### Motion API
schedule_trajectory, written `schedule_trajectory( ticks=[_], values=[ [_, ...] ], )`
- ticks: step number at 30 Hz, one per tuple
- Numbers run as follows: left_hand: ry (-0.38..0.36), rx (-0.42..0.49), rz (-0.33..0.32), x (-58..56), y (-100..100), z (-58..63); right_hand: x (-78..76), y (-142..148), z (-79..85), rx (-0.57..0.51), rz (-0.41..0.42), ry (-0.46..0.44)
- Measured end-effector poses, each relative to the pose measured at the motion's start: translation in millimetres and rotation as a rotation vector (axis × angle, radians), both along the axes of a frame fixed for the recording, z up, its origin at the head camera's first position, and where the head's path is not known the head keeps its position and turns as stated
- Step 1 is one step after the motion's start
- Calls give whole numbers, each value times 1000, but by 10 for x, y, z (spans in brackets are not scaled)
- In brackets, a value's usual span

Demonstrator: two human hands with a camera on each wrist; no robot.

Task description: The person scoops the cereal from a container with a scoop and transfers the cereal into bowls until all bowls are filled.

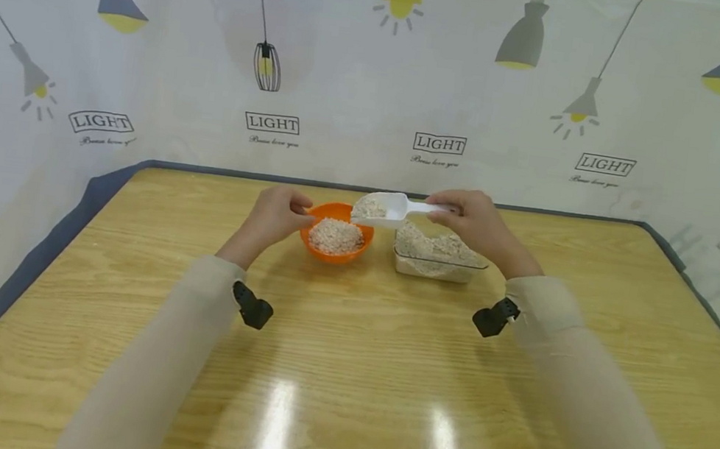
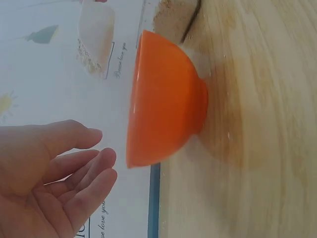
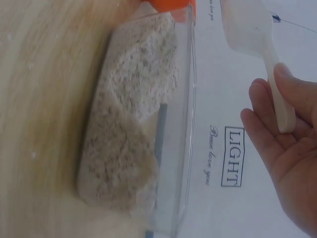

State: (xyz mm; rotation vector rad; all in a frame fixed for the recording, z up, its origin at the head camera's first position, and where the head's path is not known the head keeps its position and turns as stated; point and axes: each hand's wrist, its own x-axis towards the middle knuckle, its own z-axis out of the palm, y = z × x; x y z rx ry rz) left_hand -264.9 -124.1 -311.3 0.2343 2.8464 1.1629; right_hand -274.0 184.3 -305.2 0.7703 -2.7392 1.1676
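My right hand pinches the handle of a white scoop, thumb on one side and fingers on the other in the right wrist view. Pale oat flakes lie in the scoop, which is held level above and between an orange bowl and a clear container. A mound of flakes fills the bowl. Beside its left rim is my left hand, fingers loosely bent and holding nothing; the left wrist view shows a gap between fingertips and bowl.
The clear rectangular container, right of the bowl, holds more flakes with a hollow in the middle. Both vessels stand toward the back of a wooden table. Behind it hangs a white cloth printed with lamps and words.
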Motion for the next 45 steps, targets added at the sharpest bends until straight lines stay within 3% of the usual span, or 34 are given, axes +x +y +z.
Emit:
schedule_trajectory(
  ticks=[13,30,45],
  values=[
    [-24,-36,-35,-14,-70,-70,-18,-206,-23,30,46,-36],
    [-69,-46,-44,-6,-83,-130,-77,-449,-84,130,105,-6],
    [-85,-40,-34,4,-101,-111,-95,-509,-9,168,127,136]
  ],
)
